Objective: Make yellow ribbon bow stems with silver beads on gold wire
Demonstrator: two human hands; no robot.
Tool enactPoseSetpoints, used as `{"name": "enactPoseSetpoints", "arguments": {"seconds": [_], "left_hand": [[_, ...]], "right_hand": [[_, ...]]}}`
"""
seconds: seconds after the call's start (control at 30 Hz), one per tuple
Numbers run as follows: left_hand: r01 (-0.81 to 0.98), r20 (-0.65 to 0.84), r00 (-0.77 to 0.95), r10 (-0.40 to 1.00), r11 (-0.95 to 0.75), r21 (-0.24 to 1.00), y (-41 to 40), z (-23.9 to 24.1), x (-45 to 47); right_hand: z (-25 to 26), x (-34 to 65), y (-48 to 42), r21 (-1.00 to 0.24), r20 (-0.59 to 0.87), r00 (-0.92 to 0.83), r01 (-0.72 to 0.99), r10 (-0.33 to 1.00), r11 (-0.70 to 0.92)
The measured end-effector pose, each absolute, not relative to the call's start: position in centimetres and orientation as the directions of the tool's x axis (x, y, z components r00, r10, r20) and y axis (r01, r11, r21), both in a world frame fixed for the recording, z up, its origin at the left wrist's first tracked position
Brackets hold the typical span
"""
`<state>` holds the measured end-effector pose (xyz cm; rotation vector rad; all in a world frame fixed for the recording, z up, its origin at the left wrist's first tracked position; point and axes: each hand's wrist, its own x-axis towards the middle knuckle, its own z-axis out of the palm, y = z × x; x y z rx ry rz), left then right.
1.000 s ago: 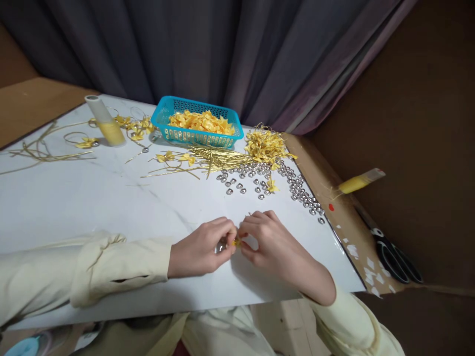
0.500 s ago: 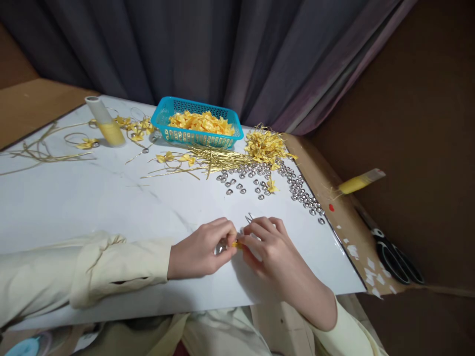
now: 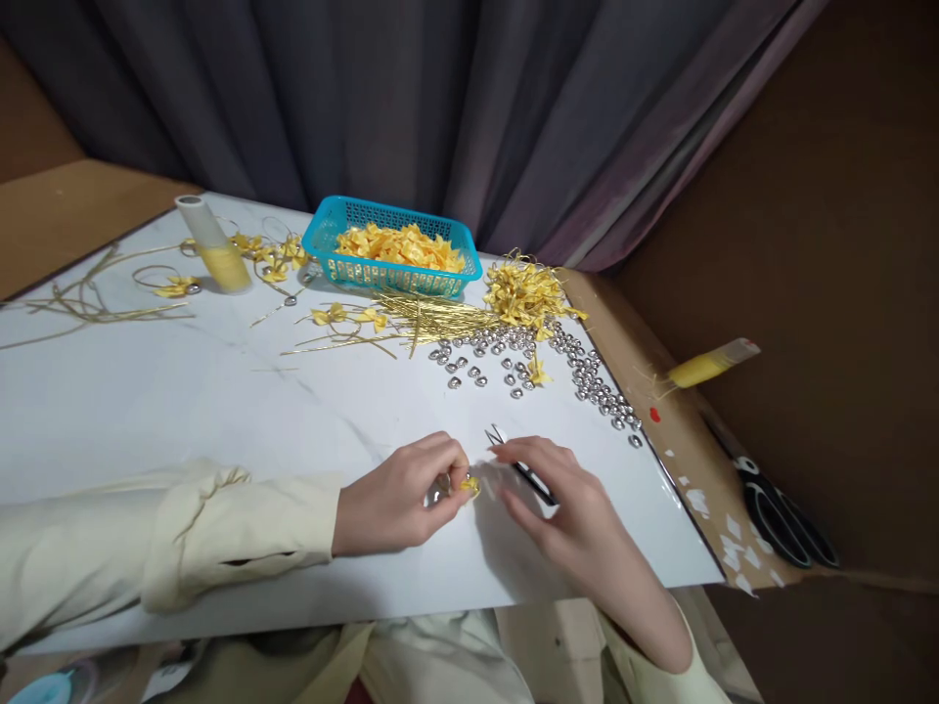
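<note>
My left hand [image 3: 403,492] is closed in a pinch on a small yellow ribbon bow [image 3: 470,485], which pokes out past its fingertips. Something silvery, like a bead, shows between the thumb and the curled fingers. To the right, my right hand [image 3: 568,499] hovers with thumb and fingers apart and nothing visible between them. Small scissors or snips [image 3: 524,471] with dark handles lie on the white tabletop [image 3: 330,596], partly under my right hand, their pointed metal tips facing away from me.
A blue basket [image 3: 396,279] of yellow bows stands at the back. Gold wires [image 3: 440,318], a heap of wired bows [image 3: 524,291] and scattered silver beads [image 3: 594,376] lie before it. Glue tubes [image 3: 224,264] stand left and lie right. Large black scissors [image 3: 784,513] rest beyond the right edge.
My right hand has let go of the yellow bow and drawn back to the right, its fingers opening. More of the small scissors shows. My left hand stays in place with the bow.
</note>
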<state>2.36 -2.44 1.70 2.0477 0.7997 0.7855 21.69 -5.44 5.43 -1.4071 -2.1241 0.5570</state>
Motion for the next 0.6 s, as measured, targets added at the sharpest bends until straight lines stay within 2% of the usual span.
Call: {"name": "enactPoseSetpoints", "arguments": {"seconds": [0.07, 0.13, 0.17, 0.23, 0.33, 0.43, 0.6], "left_hand": [[0.265, 0.248, 0.609, 0.753, -0.488, 0.832, -2.5, 1.7, 2.4], [0.263, 0.247, 0.608, 0.755, -0.485, 0.834, -2.5, 1.8, 2.4], [0.262, 0.248, 0.605, 0.757, -0.484, 0.835, -2.5, 1.8, 2.4], [0.262, 0.246, 0.599, 0.762, -0.477, 0.839, -2.5, 1.8, 2.4], [0.266, 0.241, 0.593, 0.768, -0.469, 0.842, -2.5, 1.7, 2.3], [0.276, 0.231, 0.594, 0.771, -0.465, 0.841, -2.5, 1.7, 2.3], [0.283, 0.233, 0.585, 0.777, -0.465, 0.839, -2.7, 1.8, 2.3]], "right_hand": [[5.5, 22.5, -6.1, -0.81, 0.117, -0.067, 0.57, 0.991, 0.135], [5.1, 22.9, -6.8, -0.961, -0.042, 0.162, 0.265, 0.986, -0.085], [4.8, 23.0, -7.1, -0.984, -0.143, 0.209, 0.072, 0.967, -0.161], [4.2, 22.8, -7.5, -0.931, -0.318, 0.185, -0.245, 0.93, -0.27], [3.7, 22.0, -7.7, -0.8, -0.446, 0.065, -0.476, 0.893, -0.365], [3.9, 21.4, -7.8, -0.728, -0.468, -0.029, -0.553, 0.883, -0.405], [4.3, 21.0, -8.0, -0.704, -0.437, -0.091, -0.585, 0.895, -0.403]]}}
